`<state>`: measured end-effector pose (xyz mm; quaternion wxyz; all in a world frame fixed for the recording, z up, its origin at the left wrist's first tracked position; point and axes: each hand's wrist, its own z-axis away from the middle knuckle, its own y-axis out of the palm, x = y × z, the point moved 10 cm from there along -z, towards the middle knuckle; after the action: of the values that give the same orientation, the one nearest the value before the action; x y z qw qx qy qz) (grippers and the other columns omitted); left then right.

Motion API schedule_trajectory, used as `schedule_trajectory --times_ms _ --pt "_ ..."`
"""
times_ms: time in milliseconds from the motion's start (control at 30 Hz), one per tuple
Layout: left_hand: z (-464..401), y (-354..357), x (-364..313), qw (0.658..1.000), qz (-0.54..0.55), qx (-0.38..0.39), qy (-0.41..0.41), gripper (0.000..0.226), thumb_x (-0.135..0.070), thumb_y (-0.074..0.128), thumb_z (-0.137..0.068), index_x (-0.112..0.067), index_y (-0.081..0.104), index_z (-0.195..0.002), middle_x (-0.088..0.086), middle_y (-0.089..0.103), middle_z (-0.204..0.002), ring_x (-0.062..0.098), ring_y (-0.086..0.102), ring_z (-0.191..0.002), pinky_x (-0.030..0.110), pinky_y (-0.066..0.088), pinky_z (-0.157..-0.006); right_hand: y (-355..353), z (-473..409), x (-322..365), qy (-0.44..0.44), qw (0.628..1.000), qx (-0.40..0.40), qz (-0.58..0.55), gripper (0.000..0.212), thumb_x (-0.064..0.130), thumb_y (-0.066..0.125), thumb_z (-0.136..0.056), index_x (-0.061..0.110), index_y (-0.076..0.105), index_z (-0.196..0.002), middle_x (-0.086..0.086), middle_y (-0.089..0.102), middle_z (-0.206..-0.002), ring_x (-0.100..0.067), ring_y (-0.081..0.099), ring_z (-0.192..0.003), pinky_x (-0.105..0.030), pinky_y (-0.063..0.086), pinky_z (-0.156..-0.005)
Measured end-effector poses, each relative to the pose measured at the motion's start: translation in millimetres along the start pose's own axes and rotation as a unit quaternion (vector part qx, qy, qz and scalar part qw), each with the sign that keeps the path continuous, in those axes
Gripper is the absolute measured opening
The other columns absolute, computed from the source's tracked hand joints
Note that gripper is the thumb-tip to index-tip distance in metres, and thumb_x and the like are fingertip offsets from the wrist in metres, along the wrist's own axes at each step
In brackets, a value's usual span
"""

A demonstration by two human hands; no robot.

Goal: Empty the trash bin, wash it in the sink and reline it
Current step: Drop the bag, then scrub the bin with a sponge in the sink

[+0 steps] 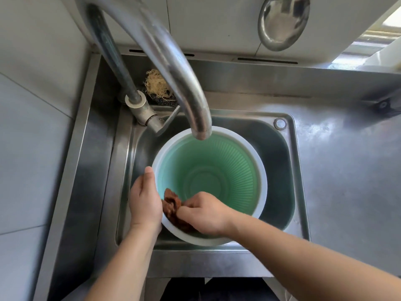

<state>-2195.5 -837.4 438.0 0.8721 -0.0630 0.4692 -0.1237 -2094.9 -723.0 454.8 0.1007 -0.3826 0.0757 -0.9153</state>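
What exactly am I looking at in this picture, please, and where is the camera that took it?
There is no machine here: a person is working with two bare hands, and the single picture comes from a wide-angle camera worn on the head, looking down.

Below is a steel sink. In its basin stands a trash bin, green inside with a white rim, empty of rubbish and without a liner. The tap curves over it, its spout above the bin's far rim; I see no water running.

The left hand holds the bin's near-left rim, thumb on top. The right hand has its grip around a brown cloth, pressed against the inside of the bin by that rim.

Behind the tap's base lies a pale, stringy scrubber. A metal ladle hangs on the wall.
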Motion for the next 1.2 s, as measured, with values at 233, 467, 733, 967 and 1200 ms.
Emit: schedule_trajectory --times_ms 233,467,733,967,1200 --pt "9.8 5.5 -18.2 0.996 -0.062 0.015 0.063 0.051 -0.063 0.047 -0.087 -0.016 0.060 -0.072 0.016 0.066 -0.076 0.042 0.062 -0.080 0.052 0.054 -0.070 -28.8 40.9 -21.2 0.016 0.867 0.155 0.474 0.045 0.047 0.038 -0.089 0.011 0.047 -0.062 0.002 0.045 -0.061 -0.029 0.049 -0.064 -0.025 0.030 -0.049" --pt "5.5 20.2 -30.6 0.983 -0.130 0.045 0.122 0.059 -0.058 0.046 -0.092 -0.004 0.055 -0.071 0.015 0.060 -0.068 0.018 0.050 -0.056 0.031 0.038 -0.053 -79.5 30.1 -27.1 -0.003 0.554 0.149 0.819 0.031 0.029 0.047 -0.098 0.022 0.066 -0.121 -0.004 0.062 -0.128 -0.034 0.046 -0.124 -0.051 0.032 -0.107" --pt "-2.0 25.2 -25.8 0.983 -0.134 0.053 0.113 0.058 -0.066 0.043 -0.085 -0.012 0.055 -0.065 0.000 0.058 -0.056 0.019 0.052 -0.055 0.032 0.041 -0.053 -99.3 2.7 39.9 -0.277 0.456 -0.046 0.845 0.032 0.019 0.049 -0.095 0.019 0.072 -0.117 -0.008 0.052 -0.145 -0.039 0.033 -0.143 -0.059 0.003 -0.121" --pt "-0.5 8.2 -21.0 0.988 -0.111 0.021 0.103 0.060 -0.065 0.046 -0.085 -0.010 0.043 -0.062 0.005 0.048 -0.056 0.024 0.046 -0.057 0.036 0.038 -0.056 -111.5 2.5 18.2 -0.213 0.519 0.000 0.828 0.030 0.024 0.048 -0.098 0.026 0.070 -0.117 0.000 0.050 -0.145 -0.032 0.027 -0.145 -0.050 0.004 -0.124" --pt "3.6 2.7 -18.0 0.988 -0.110 0.004 0.110 0.055 -0.065 0.046 -0.086 -0.019 0.040 -0.057 -0.004 0.041 -0.050 0.021 0.039 -0.053 0.035 0.035 -0.055 -62.9 70.0 -8.7 -0.115 0.707 0.121 0.687 0.031 0.028 0.041 -0.096 0.020 0.066 -0.110 -0.008 0.065 -0.112 -0.033 0.056 -0.109 -0.046 0.039 -0.104"
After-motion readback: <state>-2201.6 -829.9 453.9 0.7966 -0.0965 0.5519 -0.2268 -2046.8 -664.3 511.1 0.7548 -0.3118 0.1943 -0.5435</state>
